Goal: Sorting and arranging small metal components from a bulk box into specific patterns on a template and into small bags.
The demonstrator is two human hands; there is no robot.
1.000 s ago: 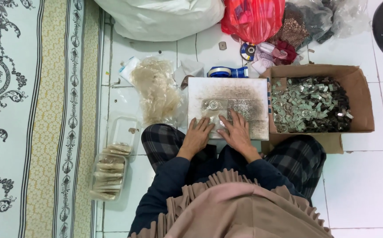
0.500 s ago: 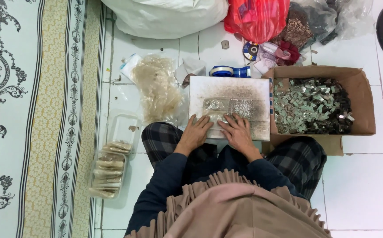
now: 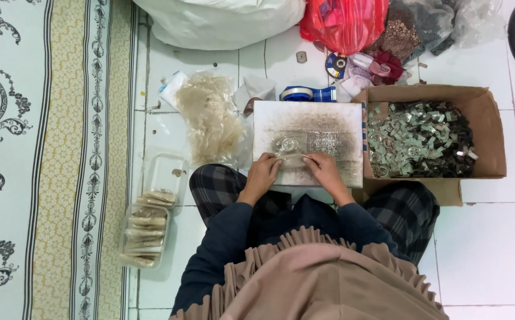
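Note:
I sit cross-legged on a white tiled floor with a smudged white board (image 3: 322,127) lying flat in front of me. My left hand (image 3: 262,173) and my right hand (image 3: 325,170) rest on the board's near edge, and their fingertips pinch a small clear plastic bag (image 3: 289,150) between them. Something small and round shows inside the bag. A cardboard box (image 3: 482,112) full of small grey-green metal parts (image 3: 417,139) stands to the right of the board.
A heap of clear plastic bags (image 3: 213,118) lies left of the board. A clear tray (image 3: 145,228) with filled packets sits at my left knee. Tape rolls (image 3: 305,93), a red bag (image 3: 346,24) and a white sack (image 3: 222,21) lie beyond. A patterned carpet (image 3: 38,148) runs along the left.
Both hands have drawn slightly toward the board's near edge and now hold the small bag stretched between them. Little else has moved.

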